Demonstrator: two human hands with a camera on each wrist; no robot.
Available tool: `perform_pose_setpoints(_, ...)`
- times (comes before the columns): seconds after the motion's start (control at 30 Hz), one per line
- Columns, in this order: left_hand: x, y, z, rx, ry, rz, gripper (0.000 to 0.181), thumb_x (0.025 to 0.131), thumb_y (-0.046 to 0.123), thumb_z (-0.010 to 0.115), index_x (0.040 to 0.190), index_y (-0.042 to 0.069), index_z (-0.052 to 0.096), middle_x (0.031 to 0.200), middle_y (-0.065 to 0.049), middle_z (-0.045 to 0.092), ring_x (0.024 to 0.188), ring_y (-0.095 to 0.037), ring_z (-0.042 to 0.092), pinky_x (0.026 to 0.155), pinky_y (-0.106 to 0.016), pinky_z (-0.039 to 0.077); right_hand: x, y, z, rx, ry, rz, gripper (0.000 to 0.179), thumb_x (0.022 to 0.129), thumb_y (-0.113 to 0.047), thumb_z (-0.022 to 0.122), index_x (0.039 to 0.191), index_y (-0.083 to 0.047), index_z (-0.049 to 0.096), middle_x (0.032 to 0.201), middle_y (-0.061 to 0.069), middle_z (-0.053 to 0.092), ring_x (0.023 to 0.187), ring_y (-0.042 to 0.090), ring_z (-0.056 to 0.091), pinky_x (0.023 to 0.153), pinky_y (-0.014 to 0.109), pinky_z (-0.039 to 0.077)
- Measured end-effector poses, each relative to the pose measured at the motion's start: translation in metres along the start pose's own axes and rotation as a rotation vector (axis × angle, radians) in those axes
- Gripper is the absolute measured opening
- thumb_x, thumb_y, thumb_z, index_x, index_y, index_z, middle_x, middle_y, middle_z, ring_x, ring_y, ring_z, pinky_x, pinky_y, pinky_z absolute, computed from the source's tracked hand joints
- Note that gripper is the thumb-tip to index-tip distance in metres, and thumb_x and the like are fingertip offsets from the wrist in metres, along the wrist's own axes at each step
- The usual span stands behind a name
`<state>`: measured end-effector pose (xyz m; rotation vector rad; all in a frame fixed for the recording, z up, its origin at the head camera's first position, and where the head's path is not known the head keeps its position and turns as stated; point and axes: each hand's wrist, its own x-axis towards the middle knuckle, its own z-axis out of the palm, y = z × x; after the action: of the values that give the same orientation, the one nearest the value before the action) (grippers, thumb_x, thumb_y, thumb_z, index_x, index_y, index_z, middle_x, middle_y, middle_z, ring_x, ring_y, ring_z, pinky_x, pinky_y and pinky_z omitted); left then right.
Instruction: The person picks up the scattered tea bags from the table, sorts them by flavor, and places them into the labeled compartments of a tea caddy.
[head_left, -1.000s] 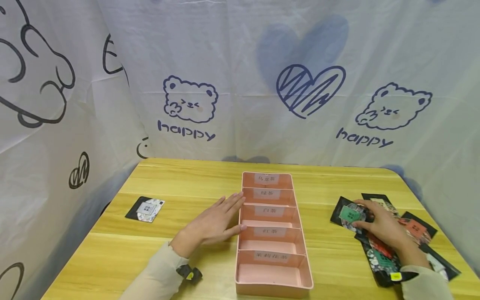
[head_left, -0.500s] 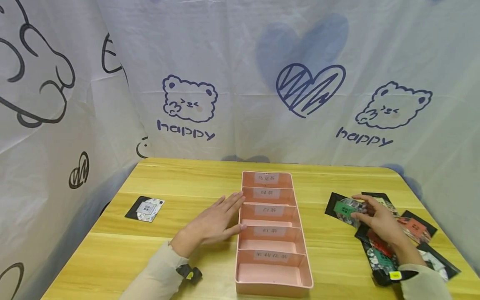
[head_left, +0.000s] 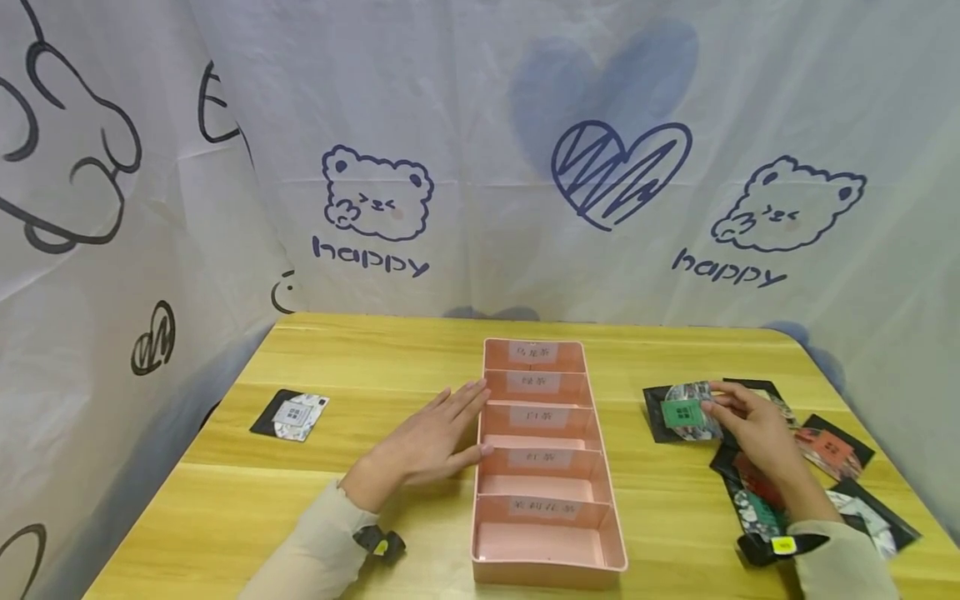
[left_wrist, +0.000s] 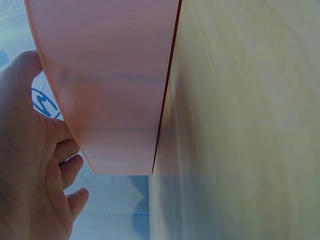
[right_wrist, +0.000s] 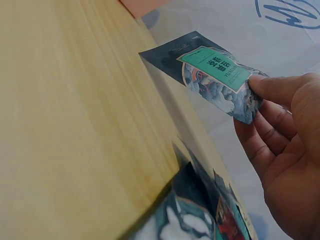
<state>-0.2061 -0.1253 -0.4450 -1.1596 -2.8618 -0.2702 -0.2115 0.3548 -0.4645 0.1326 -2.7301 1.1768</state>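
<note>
My right hand (head_left: 761, 433) pinches a tea sachet (head_left: 681, 413) between thumb and fingers. The sachet is black with a green label, and the right wrist view shows this sachet (right_wrist: 215, 72) raised off the table. At the table's middle stands a long pink divided box (head_left: 551, 546) with a paper label in each compartment. My left hand (head_left: 423, 442) rests against the box's left side, its fingers fairly straight and touching the rim. From the left wrist camera, the fingertips of the left hand (left_wrist: 35, 155) meet the box's upper edge (left_wrist: 110, 100).
Several other sachets lie in an overlapping pile on the right, among them a red-labelled sachet (head_left: 832, 446) and a white-patterned sachet (head_left: 873, 521). A lone sachet with a pale label (head_left: 291, 414) lies at the left of the wooden table (head_left: 360, 350). A printed curtain (head_left: 480, 167) hangs behind.
My right hand has drawn the green-labelled sachet left, away from the pile, and turned it slightly. The left hand has stayed at the box.
</note>
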Motion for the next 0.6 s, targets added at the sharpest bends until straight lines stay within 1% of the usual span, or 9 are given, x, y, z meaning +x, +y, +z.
perform_pose_setpoints(0.07,0.000,0.000,0.000,0.000,0.001,-0.003,0.083,0.099,0.065,0.024,0.157,0.005,0.014,0.163,-0.009,0.007,0.149,-0.025,0.013,0.120,-0.042,0.011,0.001,-0.002,0.001,-0.005,0.005,-0.014,0.052,0.100,-0.034,0.056,0.141,-0.003,0.050,0.115,0.019,0.064,0.090,-0.014,0.050,0.075,0.029,0.054)
perform_pose_setpoints(0.2,0.000,0.000,0.000,-0.002,0.005,-0.001,0.083,0.099,0.065,0.023,0.157,0.006,0.013,0.164,-0.009,0.007,0.148,-0.026,0.014,0.120,-0.042,0.012,0.001,-0.006,0.002,-0.012,0.019,-0.037,0.050,0.101,-0.033,0.055,0.140,-0.002,0.051,0.111,0.018,0.066,0.088,-0.012,0.052,0.071,0.018,0.050)
perform_pose_setpoints(0.3,0.000,0.000,0.000,-0.006,0.009,0.004,0.083,0.100,0.065,0.023,0.157,0.006,0.013,0.164,-0.009,0.007,0.148,-0.027,0.014,0.120,-0.043,0.013,0.001,-0.010,0.001,-0.014,0.024,-0.052,0.049,0.101,-0.033,0.055,0.141,-0.003,0.051,0.109,0.015,0.066,0.086,-0.008,0.054,0.069,0.013,0.047)
perform_pose_setpoints(0.43,0.000,0.000,0.000,-0.003,0.011,0.005,0.083,0.100,0.065,0.023,0.157,0.006,0.014,0.163,-0.009,0.008,0.148,-0.026,0.014,0.120,-0.044,0.013,0.001,-0.017,-0.001,-0.017,0.030,-0.070,0.048,0.101,-0.033,0.055,0.140,-0.005,0.053,0.105,0.012,0.065,0.084,0.000,0.056,0.066,0.015,0.047)
perform_pose_setpoints(0.6,-0.001,0.000,0.000,0.009,0.009,0.000,0.083,0.100,0.065,0.022,0.157,0.006,0.013,0.164,-0.009,0.008,0.149,-0.025,0.013,0.120,-0.042,0.012,0.003,-0.028,-0.001,-0.014,0.052,-0.092,0.044,0.100,-0.033,0.057,0.137,-0.008,0.058,0.099,0.009,0.067,0.080,0.007,0.057,0.063,0.018,0.047)
